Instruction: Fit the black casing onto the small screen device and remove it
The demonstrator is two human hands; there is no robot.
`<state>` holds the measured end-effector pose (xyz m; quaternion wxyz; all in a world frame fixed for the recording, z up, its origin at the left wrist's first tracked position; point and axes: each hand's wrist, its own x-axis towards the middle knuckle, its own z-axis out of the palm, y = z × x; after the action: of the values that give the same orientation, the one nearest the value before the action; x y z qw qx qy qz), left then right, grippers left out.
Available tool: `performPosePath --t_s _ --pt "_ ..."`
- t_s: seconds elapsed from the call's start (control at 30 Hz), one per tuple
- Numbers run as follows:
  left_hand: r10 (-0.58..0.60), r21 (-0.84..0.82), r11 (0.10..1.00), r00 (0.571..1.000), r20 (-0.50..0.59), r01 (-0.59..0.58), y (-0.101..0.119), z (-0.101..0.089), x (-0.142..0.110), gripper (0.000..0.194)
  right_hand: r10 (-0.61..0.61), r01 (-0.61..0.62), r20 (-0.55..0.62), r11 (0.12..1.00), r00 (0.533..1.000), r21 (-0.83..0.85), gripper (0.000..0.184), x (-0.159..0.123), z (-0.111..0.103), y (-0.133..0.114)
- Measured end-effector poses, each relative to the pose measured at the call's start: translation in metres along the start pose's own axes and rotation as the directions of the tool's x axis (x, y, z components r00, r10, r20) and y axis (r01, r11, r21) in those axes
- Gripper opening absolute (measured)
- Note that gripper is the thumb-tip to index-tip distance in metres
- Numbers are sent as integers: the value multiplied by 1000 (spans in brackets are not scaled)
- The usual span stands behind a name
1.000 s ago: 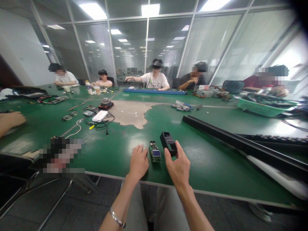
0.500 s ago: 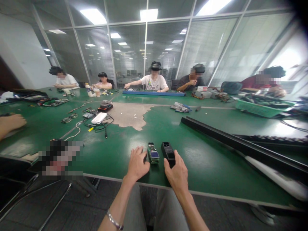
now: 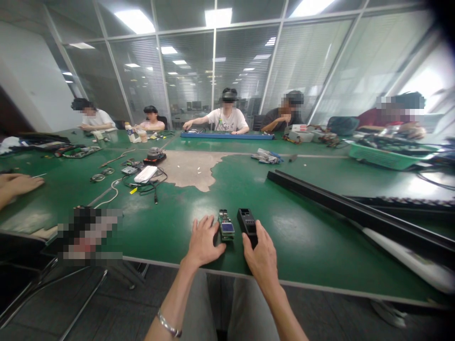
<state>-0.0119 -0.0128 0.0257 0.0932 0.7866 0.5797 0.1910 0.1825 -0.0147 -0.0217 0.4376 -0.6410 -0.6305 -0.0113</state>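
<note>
A green circuit board [image 3: 225,219] with a small dark-blue screen lies on the green table [image 3: 305,255] in front of me. To its left my left hand [image 3: 203,241] rests with fingers spread, the index finger and thumb close to the board's edge. Whether they touch it I cannot tell. Right of the board is a narrow black plastic casing [image 3: 246,219] with cut-out openings at its far end. My right hand [image 3: 261,251] grips the casing's near end, thumb on the left side and fingers on the right, partly covering it.
A long black bar [image 3: 320,201] lies slantwise at right, near a green basket [image 3: 377,158] of cables. Ahead left are a white box [image 3: 145,174] with cables and a pair of glasses [image 3: 102,174]. Several people sit across the table; another person's hands [image 3: 21,183] rest at far left.
My left thumb has stretched further right, toward the near end of the circuit board. My right hand stays on the casing. At far left, the other person's hands have moved further into view.
</note>
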Motion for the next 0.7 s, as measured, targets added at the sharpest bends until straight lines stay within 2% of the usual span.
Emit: performPosePath --t_s 0.23,0.37,0.47,0.53,0.7 --pt "15 -5 1000 1000 -11 -15 -4 4 1 59 19 -19 19 1000 1000 -16 67 -1 -1 -1" --pt "2 -6 1000 1000 1 -2 -6 5 1 58 85 -85 -27 996 996 3 68 3 -11 -8" --pt "7 -14 1000 1000 6 -7 -7 5 1 59 141 -136 -90 989 986 61 67 9 -22 -24" --pt "10 -15 1000 1000 -1 -10 -8 6 0 59 127 -118 -85 988 988 103 67 12 -27 -40" --pt "5 -28 1000 1000 -20 -6 -9 7 -1 56 24 -26 26 997 999 72 64 12 -19 -75"
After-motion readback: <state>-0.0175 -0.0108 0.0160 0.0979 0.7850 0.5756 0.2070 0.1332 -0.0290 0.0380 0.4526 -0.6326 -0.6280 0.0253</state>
